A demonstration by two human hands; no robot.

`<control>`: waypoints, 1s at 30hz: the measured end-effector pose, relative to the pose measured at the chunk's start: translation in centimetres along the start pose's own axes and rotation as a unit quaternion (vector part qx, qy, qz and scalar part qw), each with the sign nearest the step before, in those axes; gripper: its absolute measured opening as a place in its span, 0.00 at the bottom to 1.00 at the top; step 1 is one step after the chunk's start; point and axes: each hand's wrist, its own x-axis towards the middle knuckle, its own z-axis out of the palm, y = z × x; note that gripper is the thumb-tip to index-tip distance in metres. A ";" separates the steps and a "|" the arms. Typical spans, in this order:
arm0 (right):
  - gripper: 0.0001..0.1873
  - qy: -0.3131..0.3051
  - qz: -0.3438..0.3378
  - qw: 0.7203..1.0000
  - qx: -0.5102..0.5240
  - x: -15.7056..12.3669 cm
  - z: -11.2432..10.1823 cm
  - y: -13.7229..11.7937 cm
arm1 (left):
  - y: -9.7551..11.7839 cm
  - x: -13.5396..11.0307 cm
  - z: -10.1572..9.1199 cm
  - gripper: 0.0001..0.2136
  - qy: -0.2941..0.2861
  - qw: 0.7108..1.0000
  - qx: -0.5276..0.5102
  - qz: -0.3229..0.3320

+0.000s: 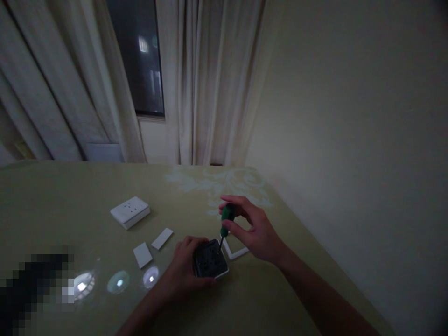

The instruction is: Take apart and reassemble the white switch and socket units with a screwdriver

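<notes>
My left hand (184, 266) grips a dark, square switch body (210, 259) and holds it down on the table. My right hand (254, 228) pinches the green handle of a small screwdriver (226, 223), which stands nearly upright with its tip in the top right of the switch body. A white frame piece (235, 252) lies on the table just behind the switch body, partly under my right hand.
A white wall socket (130, 211) lies to the left on the yellow-green table (70, 205). Two small white rocker plates (162, 238) (143, 255) lie nearer. Curtains and a dark window stand behind; a wall runs along the table's right edge.
</notes>
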 end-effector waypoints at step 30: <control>0.29 -0.114 0.257 0.958 0.059 -3.5 0.2 3.4 | 1.7 -0.9 -1.3 0.31 0.004 0.998 0.055 0.032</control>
